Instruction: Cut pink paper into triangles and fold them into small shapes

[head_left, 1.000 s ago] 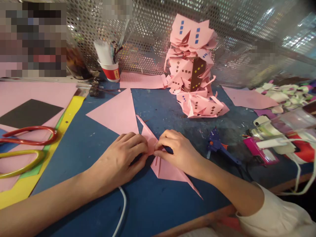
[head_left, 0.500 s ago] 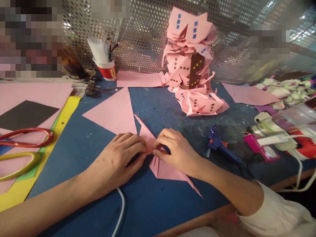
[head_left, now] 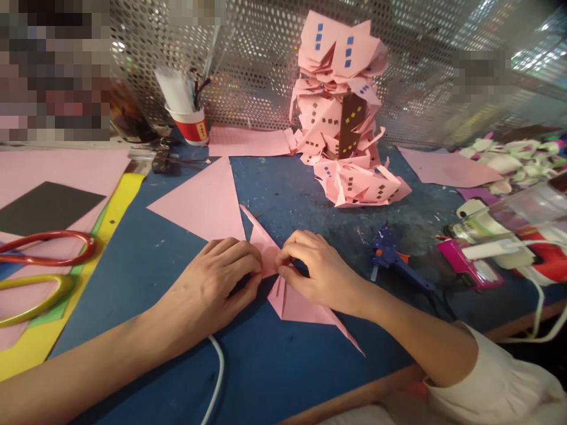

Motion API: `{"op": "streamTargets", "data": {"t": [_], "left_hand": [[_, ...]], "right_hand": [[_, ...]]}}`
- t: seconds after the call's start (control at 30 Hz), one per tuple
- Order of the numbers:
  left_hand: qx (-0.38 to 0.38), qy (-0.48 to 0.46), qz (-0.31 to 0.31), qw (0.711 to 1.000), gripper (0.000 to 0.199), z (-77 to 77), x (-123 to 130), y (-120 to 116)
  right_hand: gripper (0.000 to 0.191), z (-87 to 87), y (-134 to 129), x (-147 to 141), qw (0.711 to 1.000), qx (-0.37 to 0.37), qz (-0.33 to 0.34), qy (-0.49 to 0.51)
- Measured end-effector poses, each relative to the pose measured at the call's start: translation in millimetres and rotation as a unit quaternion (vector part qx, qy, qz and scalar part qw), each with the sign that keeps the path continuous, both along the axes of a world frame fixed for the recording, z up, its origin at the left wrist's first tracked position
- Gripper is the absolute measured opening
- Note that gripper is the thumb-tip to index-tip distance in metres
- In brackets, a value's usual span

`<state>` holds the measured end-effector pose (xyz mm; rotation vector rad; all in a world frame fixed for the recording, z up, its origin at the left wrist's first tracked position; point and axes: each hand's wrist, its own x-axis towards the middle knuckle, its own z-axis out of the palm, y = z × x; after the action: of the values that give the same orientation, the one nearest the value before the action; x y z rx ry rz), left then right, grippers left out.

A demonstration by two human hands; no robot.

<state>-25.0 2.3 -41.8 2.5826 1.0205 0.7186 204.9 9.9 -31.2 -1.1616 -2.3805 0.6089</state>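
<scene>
A folded piece of pink paper (head_left: 305, 306) lies on the blue table, pinched narrow at its middle, with pointed ends toward upper left and lower right. My left hand (head_left: 221, 283) rests at its left side, fingers closed on the paper's edge. Across from it, my right hand (head_left: 316, 271) pinches the paper near the middle with thumb and forefinger. Part of the fold is hidden under my fingers. Just beyond my left hand lies a flat triangular pink sheet (head_left: 206, 200).
Scissors (head_left: 48, 248) lie on coloured sheets at left. At the back stand a cup of glue sticks (head_left: 190, 125) and stacked folded pink papers with small squares (head_left: 328, 112). A blue glue gun (head_left: 396, 260) and a magenta box (head_left: 469, 265) sit right. A white cable (head_left: 217, 378) runs in front.
My right hand's fingertips have shifted very slightly right and up along the pinched middle. My left hand and the folded pink paper stay almost in place.
</scene>
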Motion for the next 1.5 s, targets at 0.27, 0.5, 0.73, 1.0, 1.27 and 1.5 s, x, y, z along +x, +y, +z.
{"op": "streamTargets", "data": {"t": [0.27,0.5,0.73,1.0,1.27,1.5], "left_hand": [[0.005,0.002,0.002,1.000,0.011,-0.4,0,0],[0.001,-0.001,0.001,1.000,0.012,-0.9,0,0],[0.001,0.009,0.005,1.000,0.012,-0.8,0,0],[0.002,0.024,0.015,1.000,0.012,-0.9,1,0],[0.015,0.030,0.013,0.999,0.010,0.0,0,-2],[0.061,0.023,-0.001,0.998,0.008,-2.2,-2,-1]], "right_hand": [[0.009,-3.4,0,-2,1.000,0.001,-0.008,0.003],[0.009,-3.3,-1,-4,1.000,-0.004,-0.025,-0.007],[0.009,-1.7,-1,-6,0.999,-0.011,-0.028,-0.014],[0.009,-1.8,-2,-7,0.999,-0.010,-0.031,-0.011],[0.007,-4.3,-3,-11,0.998,0.000,-0.055,-0.021],[0.007,-5.9,-4,-13,0.997,0.008,-0.065,-0.034]]}}
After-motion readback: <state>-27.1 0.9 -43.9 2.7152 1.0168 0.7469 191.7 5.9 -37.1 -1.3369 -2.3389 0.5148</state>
